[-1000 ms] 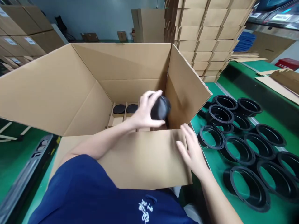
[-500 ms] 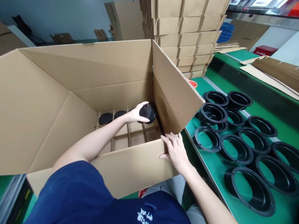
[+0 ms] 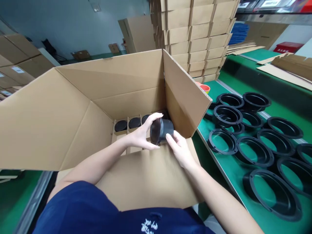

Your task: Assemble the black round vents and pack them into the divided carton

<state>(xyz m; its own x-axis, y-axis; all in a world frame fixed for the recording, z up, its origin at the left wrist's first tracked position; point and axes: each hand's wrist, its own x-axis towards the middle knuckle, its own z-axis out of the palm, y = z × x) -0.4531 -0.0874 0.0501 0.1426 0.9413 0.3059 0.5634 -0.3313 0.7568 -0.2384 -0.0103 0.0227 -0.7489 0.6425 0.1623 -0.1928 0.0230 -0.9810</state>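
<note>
A black cylindrical part is tilted onto its side above the open cardboard box. My left hand is closed around its left end, with the thumb below and the fingers above. From the right, my right hand grips the lower edge of its other end with thumb and fingertips. Behind the hands, black round pieces stand in a row in cells of a cardboard divider inside the box. The front flap hides the near cells.
Many black flanged rings lie on the green table to the right, some stacked. Folded cardboard trays form a tall stack behind the box. An orange-rimmed round object sits beside the right flap.
My left hand has lifted the black part from low in the box and turned it. My right hand has left the box's front edge and taken hold of the part.
</note>
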